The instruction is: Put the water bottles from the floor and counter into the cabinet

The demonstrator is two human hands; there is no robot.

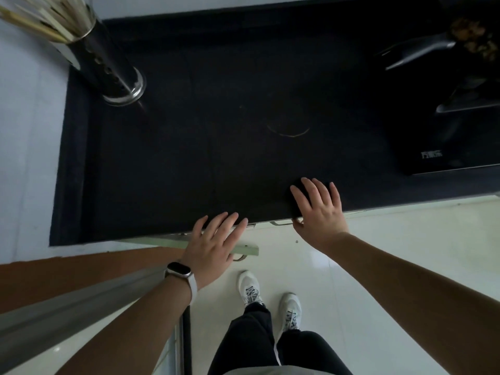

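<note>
- A metal chopstick holder (pixel 113 69) is stood at the back left corner of the black tabletop (pixel 216 131), probably to keep it out of the working area.
- The left hand (pixel 213 244) is held over the top edge of a pale green cabinet door (pixel 162 242) that is seen ajar. Its grip is wide and empty, probably so the door can be swung.
- The right hand (pixel 320 209) is spread flat at the tabletop's front edge. Its grip is also wide and nothing is held, probably for support.
- A stove (pixel 446 147) is set at the far right.
- No water bottle is seen on the tabletop or floor (pixel 378 266). The cabinet's inside is hidden.
</note>
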